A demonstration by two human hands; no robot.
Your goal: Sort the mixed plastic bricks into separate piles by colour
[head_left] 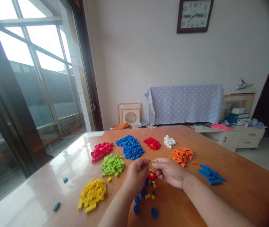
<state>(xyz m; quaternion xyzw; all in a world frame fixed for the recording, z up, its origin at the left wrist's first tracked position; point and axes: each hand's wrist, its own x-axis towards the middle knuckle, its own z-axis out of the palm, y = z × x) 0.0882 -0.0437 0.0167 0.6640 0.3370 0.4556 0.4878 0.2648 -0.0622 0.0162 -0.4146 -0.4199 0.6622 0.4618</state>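
Observation:
My left hand and my right hand meet over the middle of the table, fingertips pinched on a small lime-green toy brick between them. Just below the fingers, a cluster of red bricks with some yellow and orange is partly hidden by my hands. Toward me lie several round blue pieces, with a separate blue round piece to their right. Several small yellow bricks are scattered beside them.
Around my hands on the wooden table lie piles of lime-green bricks, yellow bricks, blue round pieces, crimson bricks, red bricks, white bricks, orange bricks and long blue bricks.

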